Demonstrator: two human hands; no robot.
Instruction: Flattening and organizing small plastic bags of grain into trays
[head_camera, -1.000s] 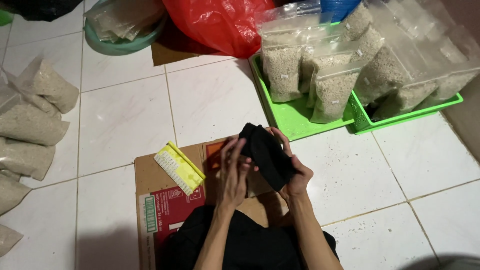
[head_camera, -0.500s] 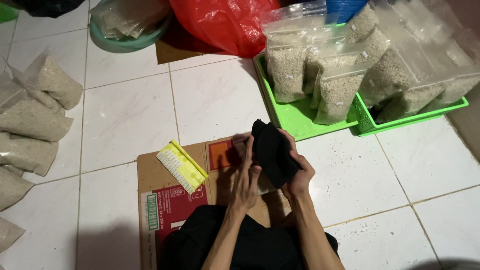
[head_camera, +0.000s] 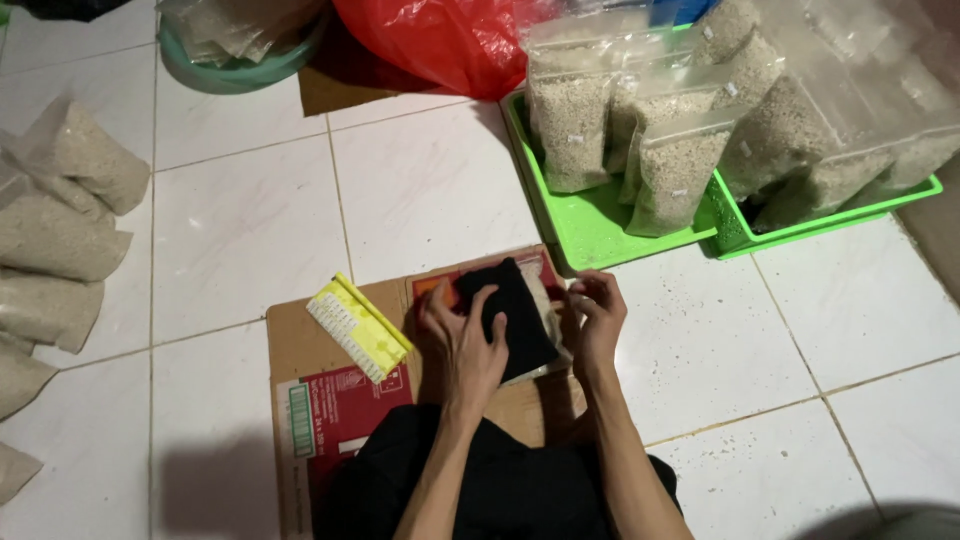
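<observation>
Two hands (head_camera: 530, 330) pressed flat on a black-wrapped packet (head_camera: 517, 312), cardboard (head_camera: 300, 345) over white tiles (head_camera: 420, 190).

A flat black rectangular pouch (head_camera: 515, 315) lies tilted on a clear plastic bag of pale grain (head_camera: 548, 320), both resting on the brown flattened cardboard sheet (head_camera: 320, 350) spread over the white tiled floor.
</observation>
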